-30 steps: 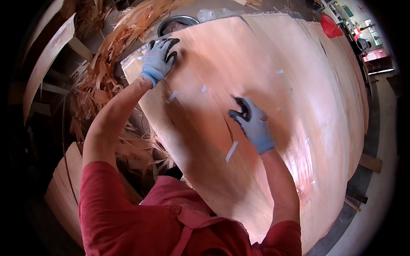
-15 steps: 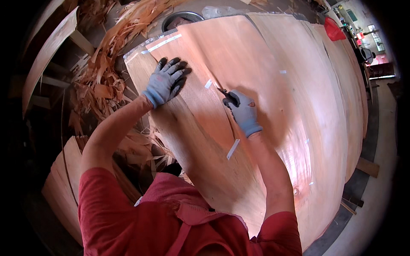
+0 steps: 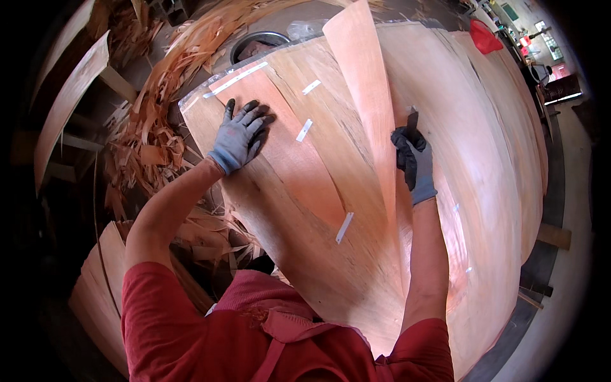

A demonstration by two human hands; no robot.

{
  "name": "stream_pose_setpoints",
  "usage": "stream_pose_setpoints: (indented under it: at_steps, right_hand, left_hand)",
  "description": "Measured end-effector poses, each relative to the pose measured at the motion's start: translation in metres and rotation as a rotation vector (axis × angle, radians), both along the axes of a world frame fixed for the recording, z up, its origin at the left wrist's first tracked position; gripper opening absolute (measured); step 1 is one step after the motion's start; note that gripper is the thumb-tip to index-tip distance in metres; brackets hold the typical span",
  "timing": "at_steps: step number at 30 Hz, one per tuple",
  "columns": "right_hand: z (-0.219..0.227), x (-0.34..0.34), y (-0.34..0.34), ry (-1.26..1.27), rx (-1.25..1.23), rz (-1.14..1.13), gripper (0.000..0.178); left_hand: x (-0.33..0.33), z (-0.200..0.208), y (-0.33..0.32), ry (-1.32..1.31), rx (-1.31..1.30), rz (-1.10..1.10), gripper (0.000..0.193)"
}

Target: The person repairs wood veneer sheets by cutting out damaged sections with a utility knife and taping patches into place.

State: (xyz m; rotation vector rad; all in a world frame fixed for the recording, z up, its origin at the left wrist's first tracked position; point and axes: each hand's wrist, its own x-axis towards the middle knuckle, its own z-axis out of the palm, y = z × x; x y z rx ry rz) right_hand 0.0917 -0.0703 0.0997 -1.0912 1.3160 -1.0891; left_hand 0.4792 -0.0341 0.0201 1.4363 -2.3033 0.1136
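My left hand (image 3: 235,137), in a grey glove with dark fingertips, lies flat with spread fingers on the veneer sheets, beside a reddish veneer piece (image 3: 299,165). Closed around a dark-bladed knife (image 3: 412,121), my right hand (image 3: 417,162) is farther right, over the sheets. Between the hands a long, pale pink veneer strip (image 3: 366,76) stands partly raised, its wide end jutting past the far edge. White tape pieces (image 3: 304,130) stick to the wood, one of them along the reddish piece's far end.
Heaps of veneer shavings (image 3: 149,121) cover the floor at left. A metal basin (image 3: 261,42) stands beyond the far edge. Curved wood sheets (image 3: 73,95) lean at far left. A red bag (image 3: 485,37) lies at the far right of the stack.
My right hand with the knife has moved right, away from the reddish piece. The pink strip has come up and shifted right, baring paler wood beneath. My left hand has barely moved.
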Motion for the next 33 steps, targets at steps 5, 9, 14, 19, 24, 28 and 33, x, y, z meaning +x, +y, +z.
stream_pose_setpoints:
  at_steps: [5,9,14,19,24,28,33]
  right_hand:
    - [0.003,-0.006,0.000,-0.029,0.029,-0.052,0.012]
    - [0.008,-0.017,0.001,-0.048,-0.028,-0.058,0.012]
    - [0.015,-0.018,0.005,0.004,-0.050,-0.087,0.012]
    - [0.009,-0.003,0.006,0.007,0.006,0.002,0.015]
    - [-0.003,0.021,0.012,-0.024,0.090,0.233,0.019]
    - [0.003,0.019,0.007,0.109,0.119,0.245,0.025]
    - [-0.001,0.015,-0.012,0.094,0.100,0.265,0.027]
  left_hand:
    - [-0.001,0.003,0.000,-0.011,0.013,-0.012,0.043]
    - [0.000,0.002,0.001,-0.035,0.007,-0.005,0.044]
    - [-0.003,0.003,0.001,-0.025,0.004,-0.011,0.043]
    - [0.001,-0.004,0.001,-0.018,0.001,-0.005,0.042]
    - [0.004,0.012,-0.002,0.053,0.006,-0.039,0.037]
    - [-0.006,0.052,-0.015,0.366,-0.053,-0.014,0.025]
    - [-0.027,0.085,-0.066,0.511,-0.207,0.007,0.030]
